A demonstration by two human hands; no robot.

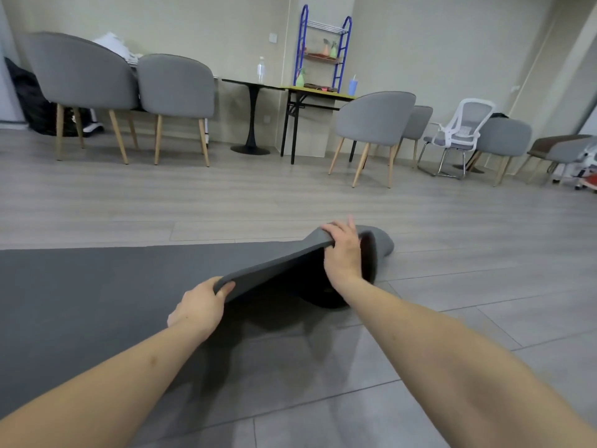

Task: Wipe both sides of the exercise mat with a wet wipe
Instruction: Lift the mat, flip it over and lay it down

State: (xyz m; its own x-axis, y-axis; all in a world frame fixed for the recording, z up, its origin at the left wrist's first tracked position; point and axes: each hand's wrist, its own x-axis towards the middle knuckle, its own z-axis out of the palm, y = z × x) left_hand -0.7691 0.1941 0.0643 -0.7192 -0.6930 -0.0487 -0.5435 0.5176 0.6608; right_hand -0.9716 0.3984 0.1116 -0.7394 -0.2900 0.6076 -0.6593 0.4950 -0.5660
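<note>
A dark grey exercise mat [97, 286] lies flat on the floor and stretches to the left. Its right end is lifted off the floor and sags between my hands. My left hand [200, 308] grips the near corner of that raised edge, thumb under, fingers over. My right hand [344, 250] grips the far corner, fingers curled over the top. Beyond my right hand the mat's end curls down to the floor. No wet wipe is visible.
Grey tiled floor [452, 286] surrounds the mat. Grey chairs [174, 85] line the back wall, with a black table [248, 85], a yellow-topped table [316, 92] bearing a blue rack, and a white office chair [462, 130] at the right.
</note>
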